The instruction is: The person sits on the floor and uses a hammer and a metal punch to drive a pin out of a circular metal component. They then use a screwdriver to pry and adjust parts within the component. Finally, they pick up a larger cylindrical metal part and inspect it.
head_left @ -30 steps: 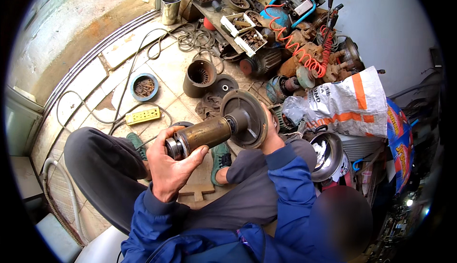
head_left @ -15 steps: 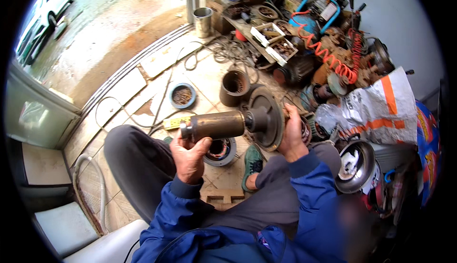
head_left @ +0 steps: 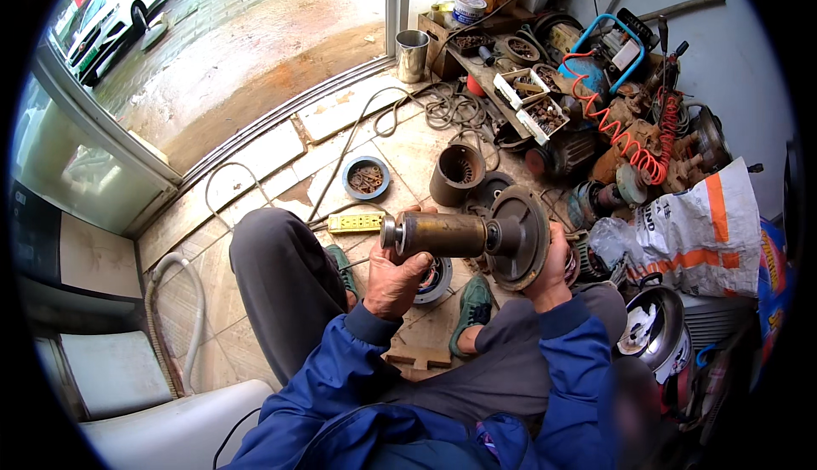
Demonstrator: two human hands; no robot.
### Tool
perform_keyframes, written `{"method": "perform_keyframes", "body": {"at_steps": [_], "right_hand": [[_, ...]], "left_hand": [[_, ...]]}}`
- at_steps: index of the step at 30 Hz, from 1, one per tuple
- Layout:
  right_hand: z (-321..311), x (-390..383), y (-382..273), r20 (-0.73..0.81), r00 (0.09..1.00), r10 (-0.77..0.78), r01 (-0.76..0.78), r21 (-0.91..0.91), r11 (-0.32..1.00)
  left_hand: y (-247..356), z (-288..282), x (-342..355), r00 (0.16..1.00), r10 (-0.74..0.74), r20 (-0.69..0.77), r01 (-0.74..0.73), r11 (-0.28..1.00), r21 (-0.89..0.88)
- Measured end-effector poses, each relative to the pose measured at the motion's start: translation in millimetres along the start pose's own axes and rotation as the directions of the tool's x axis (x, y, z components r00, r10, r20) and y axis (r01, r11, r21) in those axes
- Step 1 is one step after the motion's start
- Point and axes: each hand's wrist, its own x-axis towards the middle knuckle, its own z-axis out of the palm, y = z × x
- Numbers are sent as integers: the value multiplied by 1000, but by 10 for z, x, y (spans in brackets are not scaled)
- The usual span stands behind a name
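Observation:
Above my lap I hold a brown metal motor rotor [head_left: 444,235] lying roughly level, with a dark round end cover [head_left: 528,240] on its right end. My left hand [head_left: 397,286] is closed around the rotor's left end, thumb on the near side, by the bare shaft tip. At the rim of the end cover, my right hand [head_left: 553,272] grips from the right; some of its fingers are hidden behind the disc. Under the rotor, a round motor housing [head_left: 435,283] with coils inside stands on the floor between my feet, partly covered.
Beyond the rotor stand a dark hollow cylinder [head_left: 457,175] and a blue-rimmed bowl [head_left: 367,179] of screws. A yellow power strip [head_left: 356,223] lies left, near cables. Motors, trays of small parts, a red coiled hose [head_left: 634,157] and a white sack [head_left: 702,236] crowd the right.
The view has turned left, so the surroundings sit farther right and lower. Both hands keep their hold on the rotor and end cover, which stay nearly level.

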Motion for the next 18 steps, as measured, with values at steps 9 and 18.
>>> {"method": "perform_keyframes", "body": {"at_steps": [9, 18], "right_hand": [[-5, -168, 413, -1, 993, 118, -118, 30, 993], [151, -383, 885, 169, 968, 185, -169, -103, 980]], "left_hand": [[127, 25, -42, 999, 14, 37, -11, 997, -80], [523, -69, -49, 978, 203, 57, -197, 976, -98]]}}
